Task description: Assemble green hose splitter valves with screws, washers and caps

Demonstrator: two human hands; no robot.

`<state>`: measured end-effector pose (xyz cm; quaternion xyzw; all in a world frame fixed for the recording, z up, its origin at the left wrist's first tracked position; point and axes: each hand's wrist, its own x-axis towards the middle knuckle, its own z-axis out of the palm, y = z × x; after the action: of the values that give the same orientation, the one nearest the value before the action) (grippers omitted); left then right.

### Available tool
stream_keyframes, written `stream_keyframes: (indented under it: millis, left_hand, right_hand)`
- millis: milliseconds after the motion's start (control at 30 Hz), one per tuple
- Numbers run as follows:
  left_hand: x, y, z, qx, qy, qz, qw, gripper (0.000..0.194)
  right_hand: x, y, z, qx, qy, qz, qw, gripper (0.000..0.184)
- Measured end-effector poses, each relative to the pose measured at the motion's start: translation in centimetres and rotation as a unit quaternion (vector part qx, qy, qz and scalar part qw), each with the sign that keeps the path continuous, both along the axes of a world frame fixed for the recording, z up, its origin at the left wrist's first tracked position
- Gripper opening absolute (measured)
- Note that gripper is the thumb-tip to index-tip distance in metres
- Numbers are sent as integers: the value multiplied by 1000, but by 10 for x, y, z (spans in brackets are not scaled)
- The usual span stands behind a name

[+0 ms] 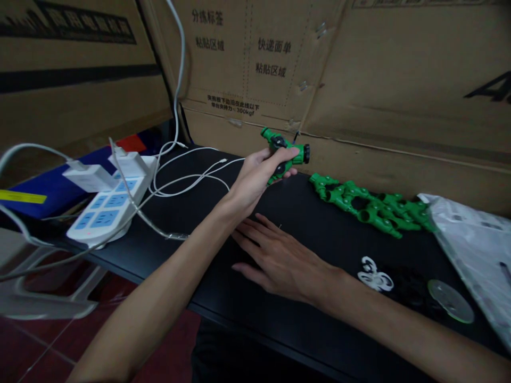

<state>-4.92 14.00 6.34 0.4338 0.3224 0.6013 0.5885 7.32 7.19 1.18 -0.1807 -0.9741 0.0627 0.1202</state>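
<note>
My left hand is closed around a green Y-shaped hose splitter with black valve knobs and a black ring at one end. It is held above the table, close to the cardboard at the back. Below it, my right hand reaches across the black table, palm down, with its fingers stretched out and nothing visible in them. Several green splitter bodies lie in a heap at the right. Nearer the front are white rings, dark small parts and a clear round lid or dish.
A white power strip with plugged-in chargers stands at the left, and white cables trail over the table. Cardboard walls the back. A white plastic bag lies at the far right. A blue package sits behind the strip.
</note>
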Motion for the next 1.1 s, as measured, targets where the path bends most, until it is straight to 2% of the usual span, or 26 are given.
stream_keyframes:
  millis: [200, 400, 500, 567, 667, 733, 800, 967, 1100]
  left_hand:
    - [0, -2, 1, -6, 11, 9, 1000, 18]
    - [2, -1, -2, 1, 1, -8, 1000, 19]
    - [3, -1, -3, -2, 2, -4, 1000, 19]
    - [4, 0, -4, -5, 4, -4, 1000, 19]
    - [4, 0, -6, -1, 8, -21, 1000, 21]
    - [4, -1, -6, -2, 13, -33, 999, 22]
    - [5, -1, -7, -9, 18, -37, 999, 21]
    - [10, -3, -8, -33, 25, -34, 999, 22]
    - [17, -7, -8, -50, 37, -43, 997, 21]
  right_hand:
    - [-8, 8, 6, -61, -13, 12, 998, 63]
    - [2, -1, 6, -45, 22, 13, 999, 54]
    - [9, 0, 12, -61, 65, 17, 996, 45]
    - [16, 7, 19, -86, 119, -12, 989, 39]
    - [33, 20, 30, -135, 180, -122, 967, 35]
    - [46, 26, 33, -157, 172, -195, 953, 40]
    - [56, 26, 33, -177, 148, -233, 945, 46]
    - [62, 7, 26, -232, 154, -219, 935, 38]
    - [57, -7, 25, -279, 183, -204, 920, 40]
